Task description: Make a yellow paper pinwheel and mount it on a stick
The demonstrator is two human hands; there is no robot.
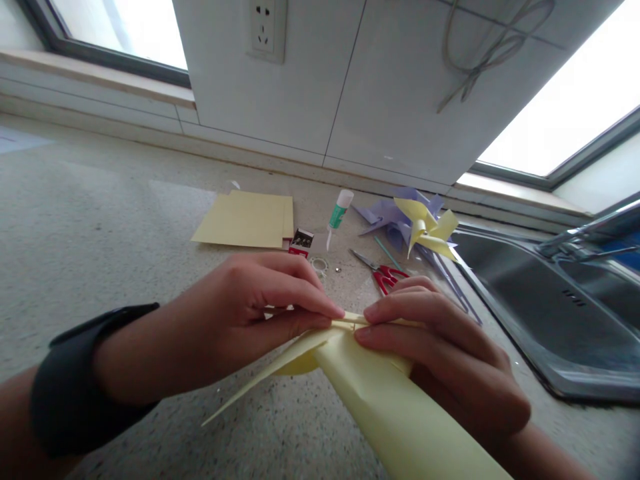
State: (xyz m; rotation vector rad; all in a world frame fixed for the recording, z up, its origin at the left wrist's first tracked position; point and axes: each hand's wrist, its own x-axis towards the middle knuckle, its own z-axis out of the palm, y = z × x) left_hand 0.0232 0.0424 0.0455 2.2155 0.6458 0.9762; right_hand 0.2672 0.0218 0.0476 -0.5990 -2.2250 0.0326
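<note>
My left hand (270, 297), with a black band on its wrist, pinches a thin pale-yellow paper stick (350, 317) between thumb and fingers. From the other side my right hand (445, 333) grips the same stick, its fingertips a short gap from the left ones. Against the stick hangs a yellow paper pinwheel (385, 407), its curled blades spreading down to the left and toward me. A small joint shows between the two thumbs, too fine to make out fully. Part of the pinwheel is hidden by my right hand.
Beyond my hands lie yellow paper sheets (245, 220), a small box of metal bits (301, 241), a glue stick (340, 210), a clear ring (319, 267) and red-handled scissors (383, 272). Purple pinwheels (383, 213) and a yellow pinwheel (425, 227) lie by the steel sink (530, 333).
</note>
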